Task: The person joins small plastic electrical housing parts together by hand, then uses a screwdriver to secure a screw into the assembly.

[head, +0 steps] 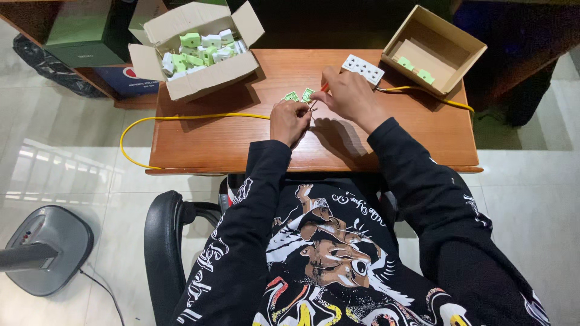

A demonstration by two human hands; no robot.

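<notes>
I sit at a small wooden table (241,145). My left hand (289,121) pinches the end of a yellow cable (199,116) near the table's middle. My right hand (350,96) grips an orange-handled tool (324,87), probably a screwdriver, with its tip at the cable end between both hands. Two small green parts (299,95) lie just beyond my fingers. A white socket strip (362,69) lies past my right hand.
An open cardboard box (199,81) of several green and white parts stands at the back left. A second open box (432,51) holding two green parts sits at the back right. A fan base (45,250) stands on the floor at the left. A chair armrest (166,241) is below.
</notes>
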